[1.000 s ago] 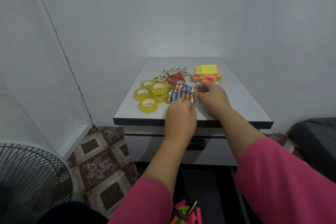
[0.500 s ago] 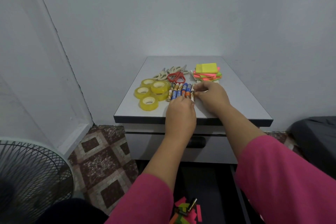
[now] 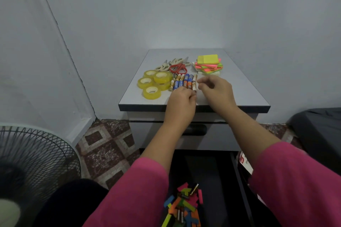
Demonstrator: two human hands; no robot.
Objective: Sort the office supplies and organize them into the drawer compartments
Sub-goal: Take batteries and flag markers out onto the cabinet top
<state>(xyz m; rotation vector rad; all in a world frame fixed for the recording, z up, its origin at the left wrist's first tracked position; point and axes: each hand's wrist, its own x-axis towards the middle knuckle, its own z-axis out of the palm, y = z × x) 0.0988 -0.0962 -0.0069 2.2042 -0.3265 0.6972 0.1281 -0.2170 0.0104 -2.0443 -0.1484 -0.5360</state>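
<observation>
While left hand (image 3: 181, 100) fingers touch cylindrical glue sticks (image 3: 184, 82); right hand (image 3: 216, 89) fingers curled — holding nothing; glossy tape rolls (image 3: 154, 83) beside.

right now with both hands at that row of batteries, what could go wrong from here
1. The batteries lie loose side by side; the left hand and right hand crowd the row's right end, so a nudge could roll some toward the table's front edge.
2. The tape rolls are partly stacked right beside the row; a sideways push might topple them.
3. The scissors sit just behind, so a forward reach may snag them.
</observation>
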